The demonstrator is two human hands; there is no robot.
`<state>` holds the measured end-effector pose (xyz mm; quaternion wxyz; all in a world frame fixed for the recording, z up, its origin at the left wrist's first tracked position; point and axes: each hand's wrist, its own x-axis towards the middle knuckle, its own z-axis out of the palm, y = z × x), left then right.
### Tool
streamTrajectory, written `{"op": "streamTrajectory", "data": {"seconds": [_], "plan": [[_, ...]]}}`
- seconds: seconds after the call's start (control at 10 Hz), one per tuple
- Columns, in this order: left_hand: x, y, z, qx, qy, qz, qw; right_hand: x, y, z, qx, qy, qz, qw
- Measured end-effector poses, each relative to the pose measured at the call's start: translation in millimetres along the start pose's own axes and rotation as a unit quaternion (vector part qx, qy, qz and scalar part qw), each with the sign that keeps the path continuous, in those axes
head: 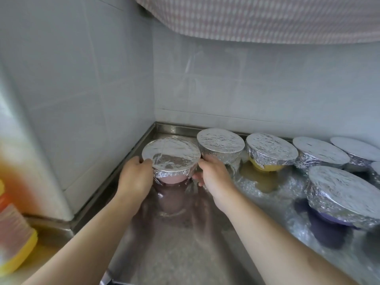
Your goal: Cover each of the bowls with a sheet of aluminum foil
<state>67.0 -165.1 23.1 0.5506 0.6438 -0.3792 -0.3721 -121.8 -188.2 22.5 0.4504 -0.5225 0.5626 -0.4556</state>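
Observation:
A pink bowl point(171, 178) covered with aluminum foil point(170, 156) stands near the back left corner of the steel counter point(185, 254). My left hand point(134, 177) holds its left side, thumb on the foil at the rim. My right hand point(213, 174) holds its right side, fingers curled against the foil-wrapped wall. Behind and to the right stand several more foil-covered bowls: one fully wrapped point(221, 144), a yellow one point(271, 151), and a purple one point(341, 197) at the right.
Tiled walls point(92, 89) meet in a corner just behind the pink bowl. A checked cloth point(267, 17) hangs overhead. At the far left, blurred, are a yellow and pink container point(14, 243) and an orange bottle point(4, 194).

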Motion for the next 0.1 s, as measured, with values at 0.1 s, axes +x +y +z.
{"op": "streamTrajectory", "data": {"seconds": [0.1], "plan": [[-15.8,-0.7,-5.2,-0.030,0.013,-0.003,0.999,-19.0,-1.2,-17.4,0.039,0.027,0.019,0.999]]}}
